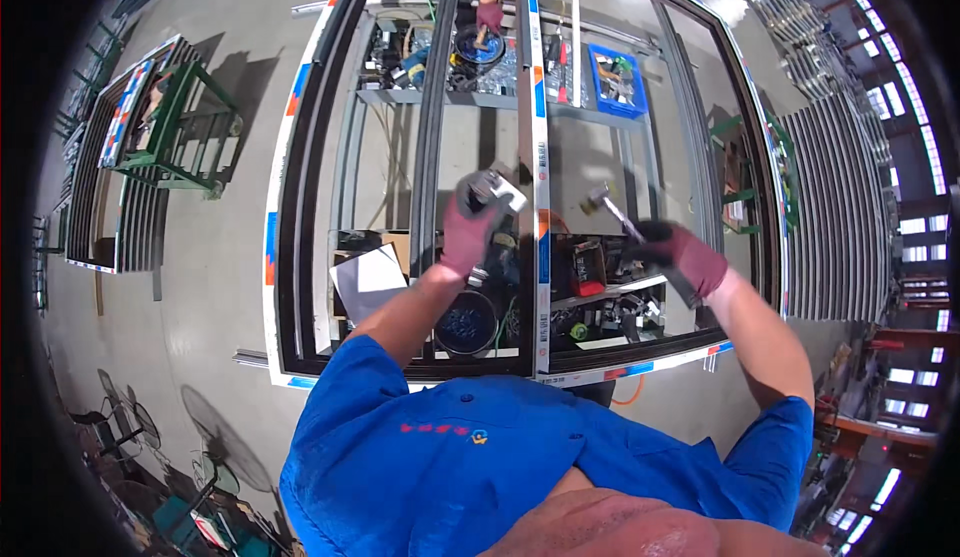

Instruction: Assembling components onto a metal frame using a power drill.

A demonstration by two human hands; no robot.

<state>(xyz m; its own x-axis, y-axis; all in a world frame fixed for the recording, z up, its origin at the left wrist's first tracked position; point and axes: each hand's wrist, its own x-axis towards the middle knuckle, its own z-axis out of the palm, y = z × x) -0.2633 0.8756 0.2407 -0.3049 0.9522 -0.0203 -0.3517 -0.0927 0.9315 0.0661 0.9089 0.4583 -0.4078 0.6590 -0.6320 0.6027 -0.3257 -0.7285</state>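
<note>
My left hand point(468, 232), in a maroon and dark work glove, is closed around a small grey and white metal piece point(508, 193). It hovers beside the taped centre bar point(542, 172) of a large dark window frame point(288, 207). The piece's exact kind is unclear. To the right of that bar, my gloved right hand point(682, 255) grips a hammer point(622, 221) by its handle. The hammer's head is raised, pointing up and left, apart from the frame.
Under the frame, a near shelf bears a dark bucket of small screws point(467, 323) and a white sheet point(366, 282). Across from me, a co-worker's gloved hand point(489, 17) is above another bucket point(479, 49). A blue bin point(618, 83) of parts stands right. Stacked profiles point(835, 207) lie beyond.
</note>
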